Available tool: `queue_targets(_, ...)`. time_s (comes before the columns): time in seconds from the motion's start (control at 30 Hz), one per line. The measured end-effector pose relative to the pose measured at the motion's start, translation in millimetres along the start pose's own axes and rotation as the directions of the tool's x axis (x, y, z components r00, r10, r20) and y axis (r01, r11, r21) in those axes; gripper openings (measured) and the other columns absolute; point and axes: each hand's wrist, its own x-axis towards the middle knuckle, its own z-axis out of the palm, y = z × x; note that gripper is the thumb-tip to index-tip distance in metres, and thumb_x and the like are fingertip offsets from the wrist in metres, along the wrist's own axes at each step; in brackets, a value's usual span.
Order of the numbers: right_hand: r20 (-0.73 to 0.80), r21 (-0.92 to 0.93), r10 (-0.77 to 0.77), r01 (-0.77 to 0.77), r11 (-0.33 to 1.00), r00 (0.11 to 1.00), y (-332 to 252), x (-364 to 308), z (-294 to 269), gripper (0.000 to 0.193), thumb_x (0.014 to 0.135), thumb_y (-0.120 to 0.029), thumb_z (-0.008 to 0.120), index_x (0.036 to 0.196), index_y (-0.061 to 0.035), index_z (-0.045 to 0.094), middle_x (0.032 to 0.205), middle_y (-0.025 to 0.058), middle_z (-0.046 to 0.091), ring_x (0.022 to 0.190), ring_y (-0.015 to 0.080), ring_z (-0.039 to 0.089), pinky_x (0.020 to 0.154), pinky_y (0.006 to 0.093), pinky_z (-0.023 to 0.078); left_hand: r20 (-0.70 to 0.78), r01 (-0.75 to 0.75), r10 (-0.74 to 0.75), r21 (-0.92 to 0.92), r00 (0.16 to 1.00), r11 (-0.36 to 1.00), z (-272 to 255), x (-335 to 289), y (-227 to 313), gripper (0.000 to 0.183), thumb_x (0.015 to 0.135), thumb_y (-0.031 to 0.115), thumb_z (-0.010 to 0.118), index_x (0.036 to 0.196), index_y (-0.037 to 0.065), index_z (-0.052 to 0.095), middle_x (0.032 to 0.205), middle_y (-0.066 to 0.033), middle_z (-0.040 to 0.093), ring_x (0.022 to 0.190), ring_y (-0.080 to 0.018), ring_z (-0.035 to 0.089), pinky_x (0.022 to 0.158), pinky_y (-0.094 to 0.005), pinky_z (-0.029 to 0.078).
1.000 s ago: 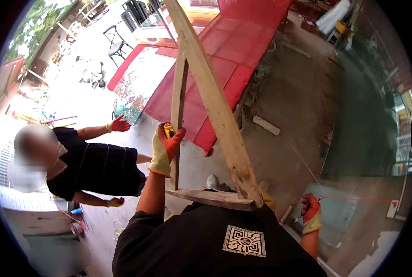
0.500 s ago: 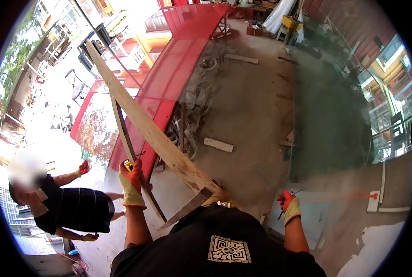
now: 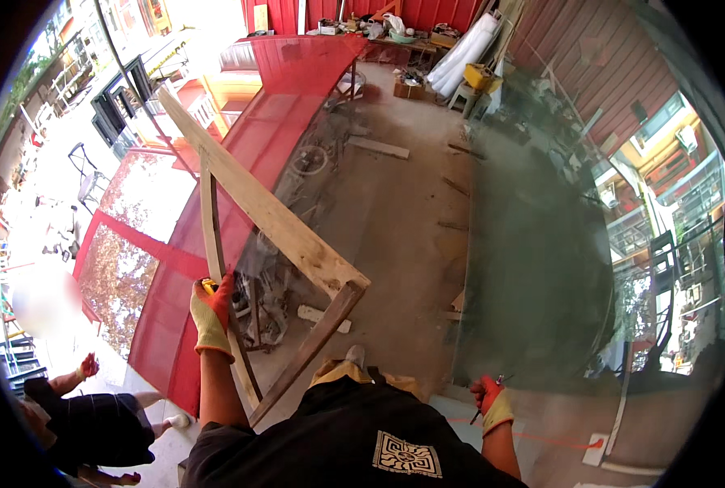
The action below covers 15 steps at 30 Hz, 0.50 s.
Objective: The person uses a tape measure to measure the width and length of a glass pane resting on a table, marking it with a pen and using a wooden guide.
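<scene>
My left hand (image 3: 211,317), in a red-and-cream work glove, is closed around the thinner strip of a large triangular wooden frame (image 3: 273,228). A small yellow-and-black object (image 3: 209,286), which looks like a tape measure, is also in that hand. The frame's wide pale plank slants up and away to the left; a darker short piece closes the near end. My right hand (image 3: 494,403), gloved the same way, is low on the right, its fingers closed on a slim dark tool (image 3: 475,417) whose kind I cannot make out.
A long glass-topped red table (image 3: 297,110) runs along the left. On the right leans a big glass sheet (image 3: 541,244). Another person (image 3: 94,431) stands at lower left. White blocks (image 3: 322,317) lie on the floor; an orange cord meets a white socket strip (image 3: 596,449).
The view has shifted, bringing the back wall and the frame's near corner into fuller sight. The frame has moved clear of my body, still in my left hand. The other person appears lower.
</scene>
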Motion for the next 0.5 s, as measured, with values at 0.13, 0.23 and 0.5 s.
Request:
queue_targets(0.13,-0.043,-0.022,0.022,-0.023,0.999,0.999,-65.3,27.0,5.9,0.042,0.101,-0.043,0.068,0.099,-0.0015,0.074,0.083,0.0088,0.074,0.059,0.0156,0.055,0.051,0.032,0.044,-0.039,0.058,-0.051,0.213,0.998,0.975,70.5,30.1,55.2,0.059,0.085,0.045,0.091,0.114,0.0,0.066,0.097,-0.0077,0.071,0.086,-0.0192,0.066,0.082,-0.0355,0.056)
queue_targets(0.23,-0.059,0.056,0.038,-0.035,0.998,0.998,-98.7,63.4,10.2,0.041,0.101,-0.041,0.068,0.097,-0.0009,0.074,0.081,0.0091,0.073,0.06,0.0158,0.056,0.051,0.0325,0.044,-0.065,0.074,-0.058,0.266,0.996,0.961,113.7,44.3,70.7,0.061,0.084,0.046,0.09,0.116,-0.001,0.067,0.098,-0.011,0.074,0.089,-0.0235,0.07,0.084,-0.0388,0.056)
queue_targets(0.5,0.049,-0.089,0.045,-0.04,0.995,0.998,-247.8,233.3,27.2,0.038,0.101,-0.037,0.068,0.096,0.0006,0.076,0.08,0.0105,0.075,0.06,0.0157,0.059,0.051,0.0318,0.044,-0.146,0.107,-0.055,0.371,0.988,0.923,235.9,67.8,121.3,0.06,0.082,0.042,0.091,0.115,-0.001,0.066,0.099,-0.0155,0.075,0.09,-0.0284,0.072,0.086,-0.0409,0.057)
